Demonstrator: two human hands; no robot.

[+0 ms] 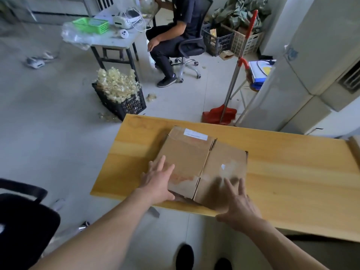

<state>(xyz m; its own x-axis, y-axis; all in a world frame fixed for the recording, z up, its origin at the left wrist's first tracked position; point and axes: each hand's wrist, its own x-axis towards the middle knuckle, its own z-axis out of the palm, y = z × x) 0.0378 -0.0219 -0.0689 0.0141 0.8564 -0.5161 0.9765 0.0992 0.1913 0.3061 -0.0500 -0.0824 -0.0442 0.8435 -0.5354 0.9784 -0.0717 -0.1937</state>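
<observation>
Working on a cardboard box (194,158) lying flat on the wooden worktop (296,172), close to its near left corner, with the top flaps (226,162) folded shut along a middle seam and no tape showing across it. Laying the left hand (157,180) on the left side of the box, fingers straight and spread, palm against the near left edge. Holding the right hand (238,203) wide open at the near right corner, fingers splayed and blurred, so not telling for certain whether touching the cardboard or hanging just above it. Gripping nothing with either hand. Probably squaring the box up and pressing the flaps flat. Next, likely needing both palms flat on the flaps, pushing evenly on each side of the seam, and minding the near corner of the box, sitting close to the worktop's rim.
</observation>
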